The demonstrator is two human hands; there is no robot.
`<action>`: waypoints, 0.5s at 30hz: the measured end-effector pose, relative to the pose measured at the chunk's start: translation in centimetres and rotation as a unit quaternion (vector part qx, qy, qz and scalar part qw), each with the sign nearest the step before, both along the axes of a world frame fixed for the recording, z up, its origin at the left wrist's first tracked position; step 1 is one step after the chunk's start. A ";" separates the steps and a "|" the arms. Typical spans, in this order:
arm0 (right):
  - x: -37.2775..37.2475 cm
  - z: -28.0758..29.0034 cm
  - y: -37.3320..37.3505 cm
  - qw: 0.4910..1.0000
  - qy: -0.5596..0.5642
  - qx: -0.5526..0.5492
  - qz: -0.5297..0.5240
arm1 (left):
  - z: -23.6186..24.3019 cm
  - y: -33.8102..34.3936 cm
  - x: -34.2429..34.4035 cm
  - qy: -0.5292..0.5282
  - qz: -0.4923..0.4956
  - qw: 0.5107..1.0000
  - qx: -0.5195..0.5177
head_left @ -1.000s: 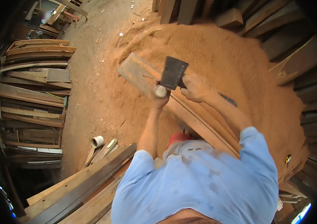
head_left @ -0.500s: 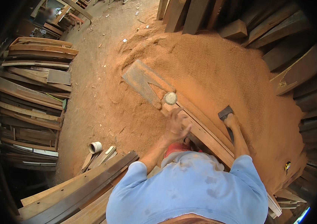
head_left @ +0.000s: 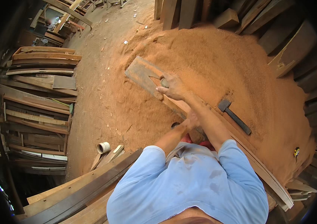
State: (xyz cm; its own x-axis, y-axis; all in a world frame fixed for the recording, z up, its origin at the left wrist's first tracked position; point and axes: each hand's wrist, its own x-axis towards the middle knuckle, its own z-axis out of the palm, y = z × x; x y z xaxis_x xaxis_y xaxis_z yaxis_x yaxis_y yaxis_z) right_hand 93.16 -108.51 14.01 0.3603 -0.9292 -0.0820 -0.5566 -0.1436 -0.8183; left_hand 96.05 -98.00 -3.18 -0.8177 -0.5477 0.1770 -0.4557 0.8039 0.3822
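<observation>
A notched grey-brown board (head_left: 142, 72) lies on sawdust, with a V-shaped cut at its near end. My right hand (head_left: 175, 87) reaches forward to the cut, thumb and fingers closed around a round pale-topped piece (head_left: 164, 82) whose exact kind I cannot make out. Beneath my right forearm, my left hand (head_left: 192, 118) is at a long wooden plank (head_left: 253, 161) that runs from the notched board toward the lower right. Its fingers are mostly hidden by the right arm. A hammer (head_left: 235, 116) with a dark block head lies on the sawdust, right of the plank, touched by neither hand.
Sawdust (head_left: 203, 52) covers the floor ahead. Timber stacks stand at left (head_left: 39, 100) and far right (head_left: 292, 48). Long beams (head_left: 87, 183) lie near my left side, with a white cup-like container (head_left: 103, 147) beyond. A yellow-black tape measure (head_left: 296, 152) lies at right.
My right hand has let go of the hammer, leaving it on the sawdust, and crossed left to the round piece. My left hand has drawn back and right, under the right forearm.
</observation>
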 end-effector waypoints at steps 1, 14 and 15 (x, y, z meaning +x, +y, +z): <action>0.7 0.1 -0.1 0.999 0.025 -0.015 -0.024 | -0.2 -0.3 0.4 -0.020 -0.018 1.000 -0.015; 5.9 4.1 -1.6 0.922 0.317 0.149 -0.163 | -0.7 -5.6 3.1 -0.115 -0.250 0.960 -0.051; 5.5 4.7 -2.0 0.916 0.328 0.174 -0.153 | 0.4 -5.6 2.8 -0.169 -0.258 0.951 -0.023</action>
